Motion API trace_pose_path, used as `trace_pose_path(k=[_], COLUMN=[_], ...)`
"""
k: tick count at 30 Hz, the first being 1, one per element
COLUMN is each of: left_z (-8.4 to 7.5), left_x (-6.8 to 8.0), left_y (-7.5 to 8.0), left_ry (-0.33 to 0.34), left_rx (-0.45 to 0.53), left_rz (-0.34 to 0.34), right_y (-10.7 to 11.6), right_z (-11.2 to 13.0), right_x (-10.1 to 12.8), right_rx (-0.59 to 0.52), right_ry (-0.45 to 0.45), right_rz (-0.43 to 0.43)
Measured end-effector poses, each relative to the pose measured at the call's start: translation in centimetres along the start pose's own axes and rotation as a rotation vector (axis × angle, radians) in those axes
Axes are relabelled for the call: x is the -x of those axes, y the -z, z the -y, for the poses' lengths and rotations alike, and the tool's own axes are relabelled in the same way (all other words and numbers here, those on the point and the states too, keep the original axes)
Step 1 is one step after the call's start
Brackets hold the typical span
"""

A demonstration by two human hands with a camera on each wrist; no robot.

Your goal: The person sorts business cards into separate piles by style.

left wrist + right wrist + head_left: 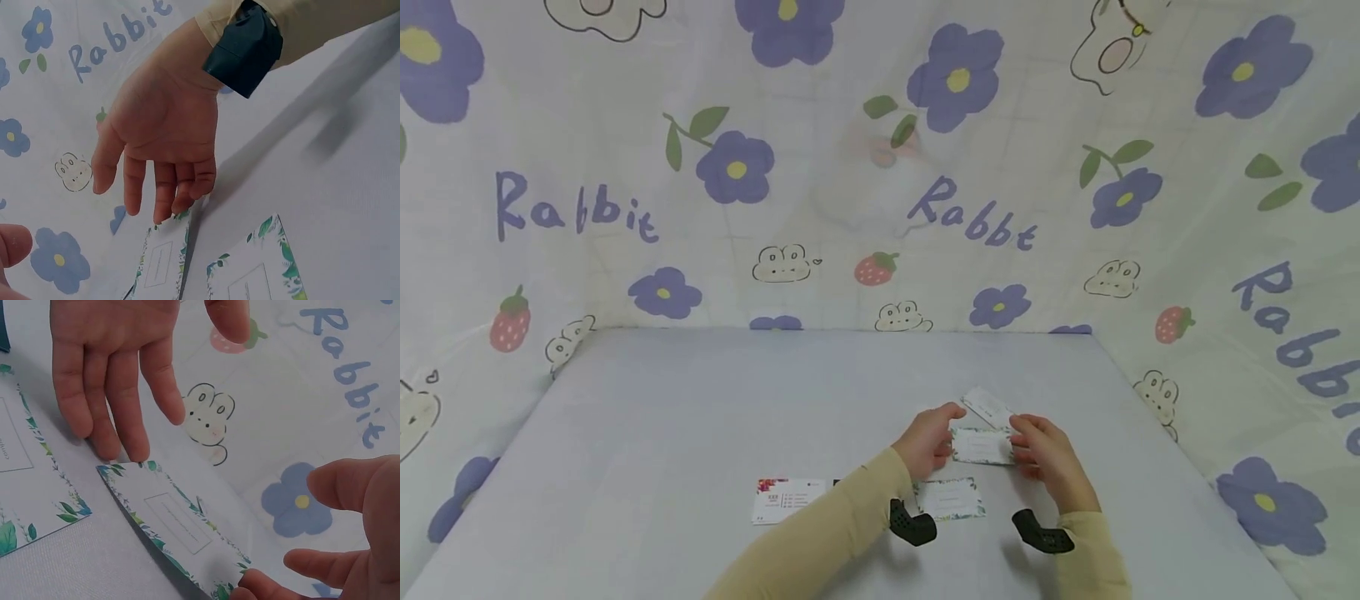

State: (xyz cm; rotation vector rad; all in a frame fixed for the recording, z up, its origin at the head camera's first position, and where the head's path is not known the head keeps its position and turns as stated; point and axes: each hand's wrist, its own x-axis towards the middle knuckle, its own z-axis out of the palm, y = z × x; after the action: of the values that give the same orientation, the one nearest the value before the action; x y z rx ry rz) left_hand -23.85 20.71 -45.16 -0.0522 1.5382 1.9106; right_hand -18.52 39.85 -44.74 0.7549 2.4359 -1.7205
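My left hand (927,443) and right hand (1051,463) face each other across a white card (982,447) with a green leafy border. In the right wrist view, the fingertips of the left hand (115,356) touch one short end of this card (178,528); fingers of the right hand (387,519) touch its other end. Both thumbs stand apart from the card. One long side of the card looks slightly raised, with shadow under it. A similar leafy card (951,498) lies nearer, beside the left wrist. Just behind the hands lies another white card (987,407), at an angle.
A white card with a red floral corner (786,502) lies left of the left sleeve (820,529), which partly covers a dark-edged thing beside it. Black wrist devices (913,523) hang below both wrists. Printed cloth (820,192) walls the white table (647,433) behind and at the sides.
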Motion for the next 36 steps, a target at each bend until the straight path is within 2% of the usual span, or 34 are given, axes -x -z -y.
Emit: trace_pose_path(k=[6, 14, 19, 25, 30, 36], left_z=[-0.4, -0.1, 0.3, 0.6, 1.2, 1.8], left_x=[1.3, 4.6, 6.5, 8.5, 9.4, 9.7], left_y=[1.0, 2.7, 3.4, 3.3, 3.3, 3.5], left_ry=[-0.034, -0.092, -0.082, -0.075, -0.049, -0.018], left_rx=[-0.089, -0.197, -0.153, -0.137, -0.14, -0.098], left_rz=[0.031, 0.03, 0.013, 0.027, 0.03, 0.042], right_y=[-0.1, -1.3, -2.2, -2.8, -3.4, -3.8], right_z=[0.5, 2.2, 2.5, 1.1, 0.3, 0.1], right_x=[0.5, 2.1, 3.2, 4.4, 5.1, 5.6], right_rx=[-0.027, 0.017, 0.083, 0.137, 0.148, 0.181], right_ry=[0.023, 0.09, 0.105, 0.099, 0.1, 0.093], right_rz=[0.044, 0.12, 0.139, 0.148, 0.144, 0.124])
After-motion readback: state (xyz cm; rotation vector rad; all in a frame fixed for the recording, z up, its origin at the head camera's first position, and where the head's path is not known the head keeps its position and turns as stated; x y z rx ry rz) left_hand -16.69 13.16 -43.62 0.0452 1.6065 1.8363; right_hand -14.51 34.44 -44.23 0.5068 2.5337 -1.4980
